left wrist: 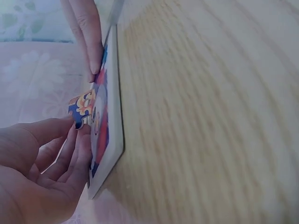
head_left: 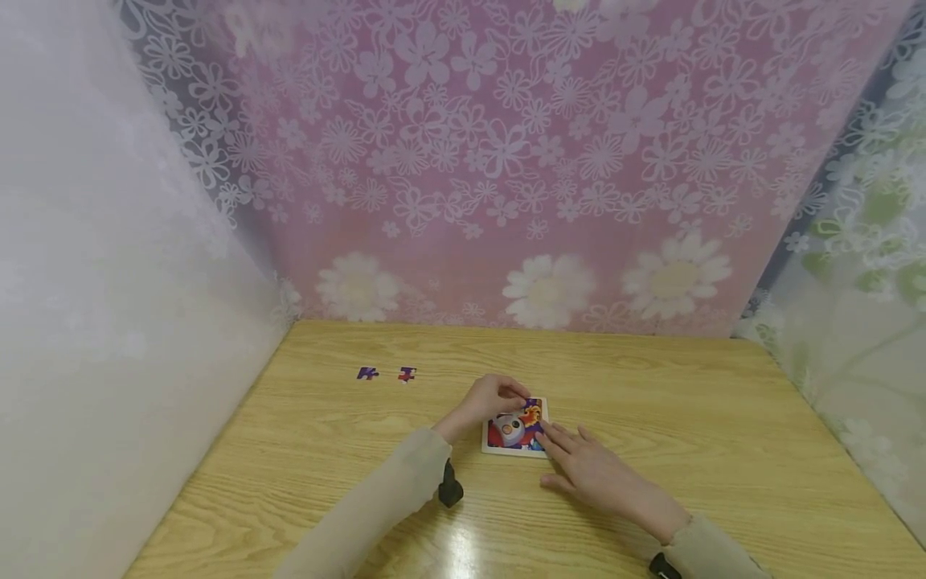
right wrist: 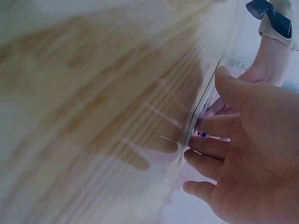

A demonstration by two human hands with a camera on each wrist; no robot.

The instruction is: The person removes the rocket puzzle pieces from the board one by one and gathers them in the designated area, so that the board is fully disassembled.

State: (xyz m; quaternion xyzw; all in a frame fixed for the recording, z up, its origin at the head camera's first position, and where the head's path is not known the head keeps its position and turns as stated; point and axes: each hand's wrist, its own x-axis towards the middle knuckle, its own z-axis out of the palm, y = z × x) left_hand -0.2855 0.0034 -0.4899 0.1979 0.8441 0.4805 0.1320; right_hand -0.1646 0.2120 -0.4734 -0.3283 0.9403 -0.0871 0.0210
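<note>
A small jigsaw puzzle with a white frame lies on the wooden table, its picture showing a grey cartoon animal on red and purple. My left hand is over its upper left part. Between thumb and fingertips that hand pinches a puzzle piece in purple and orange, tilted up from the board in the left wrist view. My right hand lies at the board's right edge, fingers extended, fingertips touching the picture side. From the right wrist view, most of the board is hidden behind the right fingers.
Two loose puzzle pieces, one purple and one red and purple, lie on the table to the far left of the board. A pink flowered cloth hangs behind the table, with pale walls at both sides.
</note>
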